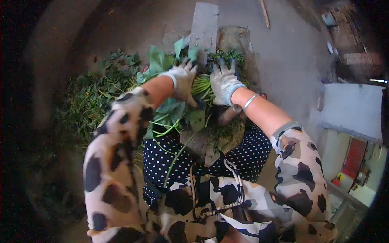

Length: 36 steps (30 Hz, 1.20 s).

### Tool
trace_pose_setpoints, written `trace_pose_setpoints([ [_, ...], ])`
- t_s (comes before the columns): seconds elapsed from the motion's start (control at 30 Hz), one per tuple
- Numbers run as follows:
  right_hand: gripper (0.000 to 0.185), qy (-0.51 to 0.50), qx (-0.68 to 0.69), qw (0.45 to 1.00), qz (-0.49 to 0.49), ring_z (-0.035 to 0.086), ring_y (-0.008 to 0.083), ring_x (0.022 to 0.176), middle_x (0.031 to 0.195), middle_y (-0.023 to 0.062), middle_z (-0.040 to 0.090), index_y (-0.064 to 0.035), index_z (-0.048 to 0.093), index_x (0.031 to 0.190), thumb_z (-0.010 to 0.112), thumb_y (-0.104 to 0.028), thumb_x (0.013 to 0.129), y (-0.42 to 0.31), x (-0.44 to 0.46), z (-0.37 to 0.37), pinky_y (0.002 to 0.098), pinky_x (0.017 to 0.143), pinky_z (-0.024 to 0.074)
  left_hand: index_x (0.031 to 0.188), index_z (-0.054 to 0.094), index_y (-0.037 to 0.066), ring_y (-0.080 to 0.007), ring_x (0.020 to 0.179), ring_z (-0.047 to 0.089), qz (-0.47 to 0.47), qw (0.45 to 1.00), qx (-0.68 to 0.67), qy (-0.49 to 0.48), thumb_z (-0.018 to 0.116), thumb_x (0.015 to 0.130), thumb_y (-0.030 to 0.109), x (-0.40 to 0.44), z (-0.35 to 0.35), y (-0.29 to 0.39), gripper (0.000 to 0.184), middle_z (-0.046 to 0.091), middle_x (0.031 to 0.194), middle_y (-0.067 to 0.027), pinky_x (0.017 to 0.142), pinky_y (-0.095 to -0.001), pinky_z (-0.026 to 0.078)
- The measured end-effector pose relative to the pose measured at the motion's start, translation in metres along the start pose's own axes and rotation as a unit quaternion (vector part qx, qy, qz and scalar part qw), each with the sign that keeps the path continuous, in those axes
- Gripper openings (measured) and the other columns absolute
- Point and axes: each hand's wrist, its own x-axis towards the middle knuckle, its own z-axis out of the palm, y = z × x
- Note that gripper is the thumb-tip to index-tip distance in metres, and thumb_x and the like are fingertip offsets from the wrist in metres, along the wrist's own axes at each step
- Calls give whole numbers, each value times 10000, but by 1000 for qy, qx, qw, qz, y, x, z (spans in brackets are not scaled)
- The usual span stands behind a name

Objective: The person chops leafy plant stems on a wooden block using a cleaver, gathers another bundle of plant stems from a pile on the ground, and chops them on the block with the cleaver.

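A bunch of green stems (202,86) lies across a wooden board between my hands. Both hands wear pale work gloves with dark fingertips. My left hand (184,81) rests against the leafy side of the bunch, fingers extended and thumb apart. On the other side, my right hand (224,83) lies with fingers stretched forward, touching the stems near their ends. Broad green leaves (160,60) spread out beyond and below my left hand. Small-leaved green sprigs (233,56) lie at my right fingertips. Beneath my right wrist is a round-ended, rod-like wooden piece (231,114), partly hidden.
The wooden board (204,28) runs away from me between my knees. A large heap of leafy greens (97,93) covers the ground at left. A thin stick (265,14) lies on the floor ahead. A pale panel (352,109) and shelves stand at right.
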Motion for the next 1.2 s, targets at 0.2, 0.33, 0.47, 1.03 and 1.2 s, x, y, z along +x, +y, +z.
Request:
trace_pose_setpoints([
  [0.2, 889, -17, 43, 994, -95, 219, 385, 1301, 1350, 223, 330, 34, 401, 1241, 693, -504, 596, 6, -9, -31, 581, 1034, 140, 1258, 353, -52, -333, 1126, 421, -89, 994, 54, 24, 716, 567, 445, -20, 27, 19, 925, 457, 1172, -215, 948, -399, 350],
  [0.33, 747, 87, 75, 978, -176, 491, 319, 1117, 1185, 169, 523, -31, 488, 1167, 764, -372, 561, -10, 17, 5, 451, 953, 360, 1250, 343, -71, -347, 1098, 420, -152, 986, 56, 34, 689, 619, 405, -30, 54, 37, 863, 428, 1182, -229, 932, -417, 351],
  [0.47, 616, 97, 40, 972, -209, 544, 312, 1028, 1087, 177, 570, -25, 519, 1092, 728, -278, 570, -16, 9, 22, 444, 898, 397, 1321, 194, -95, -418, 1256, 252, -207, 973, -25, 95, 713, 554, 500, -65, 70, 79, 1101, 262, 1345, -298, 1015, -487, 246],
  [1.03, 515, 453, 774, 437, -63, 560, 173, 1004, 1147, 92, 566, -47, 494, 1209, 688, -95, 735, -18, -75, 32, 296, 891, 423, 1235, 366, -23, -325, 1106, 452, -87, 995, 45, 2, 659, 606, 260, -14, 30, 17, 750, 461, 1162, -188, 914, -390, 380],
  [1.2, 288, 375, 789, 472, 116, 558, 103, 642, 817, 26, 612, -64, 582, 1045, 653, -58, 765, -15, -73, 7, 255, 591, 473, 1149, 430, -7, -311, 1007, 533, -79, 995, 40, -37, 593, 651, 161, 2, 17, 13, 550, 501, 1115, -194, 862, -378, 433],
])
